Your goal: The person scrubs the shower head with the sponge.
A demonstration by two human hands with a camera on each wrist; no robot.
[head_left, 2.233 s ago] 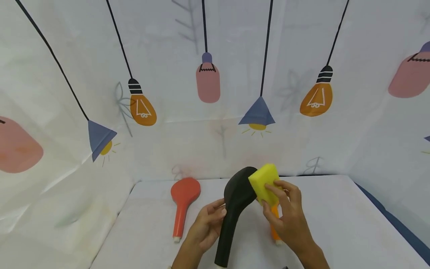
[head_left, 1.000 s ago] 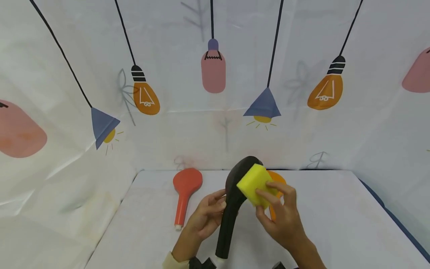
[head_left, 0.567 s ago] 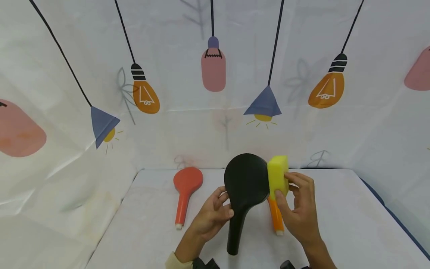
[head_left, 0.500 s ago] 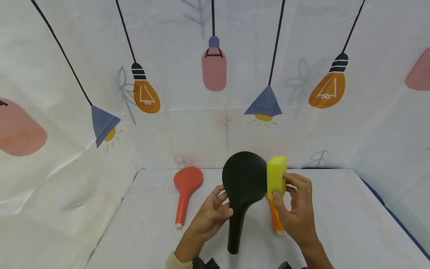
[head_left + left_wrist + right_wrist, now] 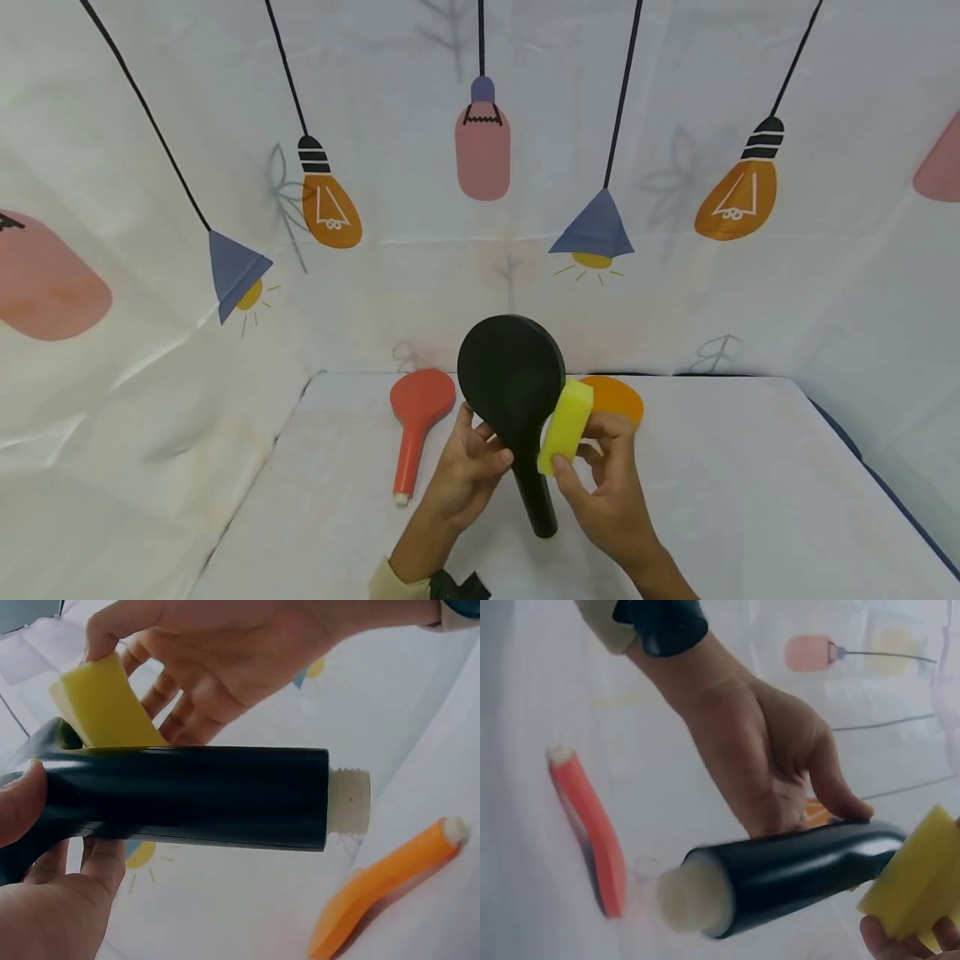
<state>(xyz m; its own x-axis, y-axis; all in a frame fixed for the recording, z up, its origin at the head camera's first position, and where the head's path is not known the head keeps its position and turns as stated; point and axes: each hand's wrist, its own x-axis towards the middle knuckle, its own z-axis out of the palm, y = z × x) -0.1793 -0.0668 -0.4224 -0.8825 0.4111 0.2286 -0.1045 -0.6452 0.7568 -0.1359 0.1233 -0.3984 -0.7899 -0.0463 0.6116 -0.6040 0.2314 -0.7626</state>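
A black handheld shower head [image 5: 510,371] is held up over the table, its round head at the top and its handle slanting down to the right. My left hand [image 5: 467,471] grips it at the neck, thumb in front and fingers behind. In the left wrist view the handle [image 5: 210,799] ends in a white threaded collar [image 5: 349,801]. My right hand [image 5: 611,492] pinches a yellow sponge [image 5: 566,427] between thumb and fingers. One face of the sponge lies along the right side of the neck, just below the round head.
On the white table [image 5: 750,500] lie a red shower head [image 5: 422,408] at left and an orange one [image 5: 618,400] behind my right hand, partly hidden by it. A white backdrop [image 5: 405,308] printed with lamps stands behind the table.
The sponge has travelled down from the round head's right edge to the neck. The shower head has shifted left and up, and its handle now slants to the right.
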